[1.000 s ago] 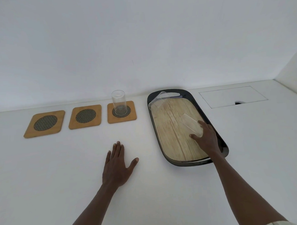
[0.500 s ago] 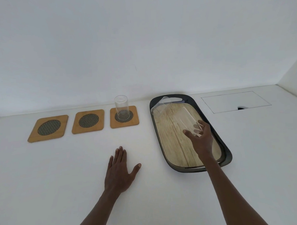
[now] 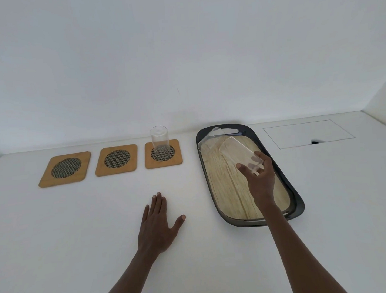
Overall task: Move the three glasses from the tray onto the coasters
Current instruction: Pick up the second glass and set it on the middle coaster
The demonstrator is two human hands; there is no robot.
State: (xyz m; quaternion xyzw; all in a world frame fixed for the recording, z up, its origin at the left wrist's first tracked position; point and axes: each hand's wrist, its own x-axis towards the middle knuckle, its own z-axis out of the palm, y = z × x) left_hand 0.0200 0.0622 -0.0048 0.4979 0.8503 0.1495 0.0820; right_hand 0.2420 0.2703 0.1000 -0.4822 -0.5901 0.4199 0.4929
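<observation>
Three wooden coasters with dark mesh centres lie in a row at the back left. One clear glass (image 3: 159,141) stands upright on the right coaster (image 3: 176,154); the middle coaster (image 3: 116,159) and left coaster (image 3: 66,168) are bare. My right hand (image 3: 261,178) holds a second clear glass (image 3: 239,154) by its base, tilted and lifted over the dark oval tray (image 3: 297,199) with its wood-look floor. A third glass (image 3: 210,137) lies on its side at the tray's far end. My left hand (image 3: 157,223) rests flat on the table, fingers spread.
The white table (image 3: 81,239) meets a white wall at the back. A rectangular hatch outline (image 3: 306,133) with a small dark notch is set in the tabletop to the right of the tray.
My right hand has taken the glass near the tray's middle and lifted it off the tray floor, tilting it up and back. The left hand has stayed flat on the table.
</observation>
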